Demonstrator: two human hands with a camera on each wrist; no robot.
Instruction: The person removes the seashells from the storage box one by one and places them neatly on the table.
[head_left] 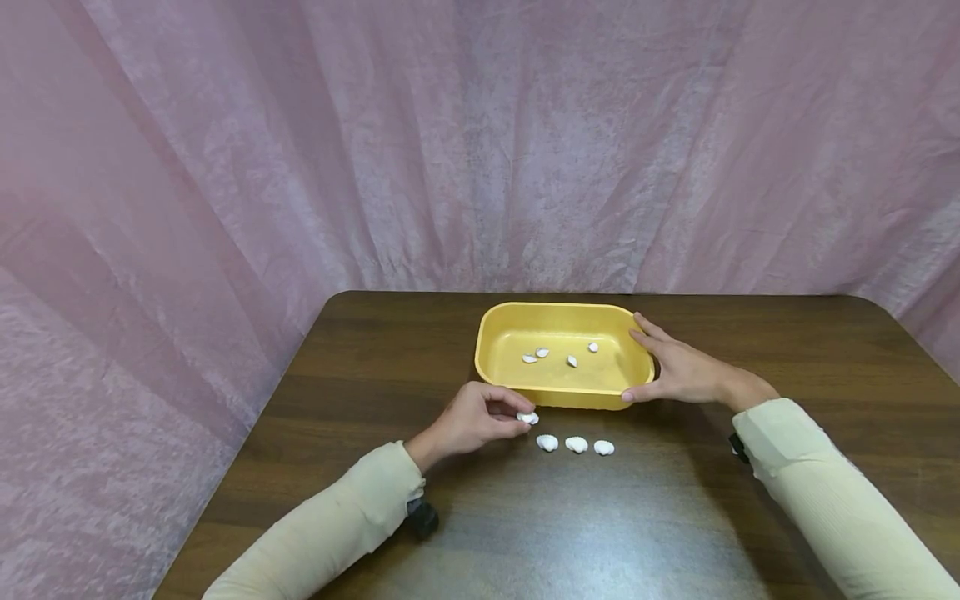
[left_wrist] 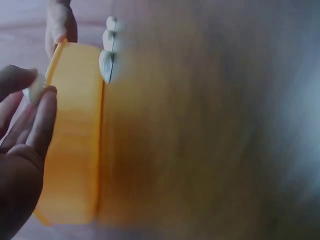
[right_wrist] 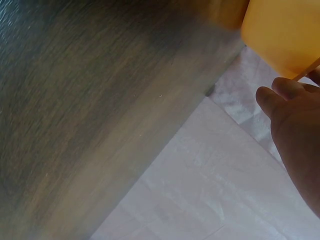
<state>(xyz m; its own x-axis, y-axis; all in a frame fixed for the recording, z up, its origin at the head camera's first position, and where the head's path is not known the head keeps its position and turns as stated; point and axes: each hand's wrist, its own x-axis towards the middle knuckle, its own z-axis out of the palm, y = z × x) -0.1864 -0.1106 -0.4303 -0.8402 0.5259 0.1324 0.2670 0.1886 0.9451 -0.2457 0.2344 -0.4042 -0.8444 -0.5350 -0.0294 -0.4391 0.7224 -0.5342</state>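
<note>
My left hand (head_left: 474, 418) pinches a white seashell (head_left: 528, 418) between thumb and fingertips, just in front of the tray's near wall. In the left wrist view this seashell (left_wrist: 35, 91) shows between the fingertips, overlapping the tray's side. The yellow plastic tray (head_left: 558, 397) stands on the table with several small shells (head_left: 572, 361) scattered on its floor. At its right end my right hand (head_left: 686, 372) grips the rim, thumb at the near corner and fingers along the side. Three white shells (head_left: 577, 445) lie in a short row on the table before the tray.
The dark wood-grain table (head_left: 637, 533) has rounded far corners. Behind it hangs a pink curtain (head_left: 525, 150), close to the table's far edge. Both forearms, in pale sleeves, reach in from the near side.
</note>
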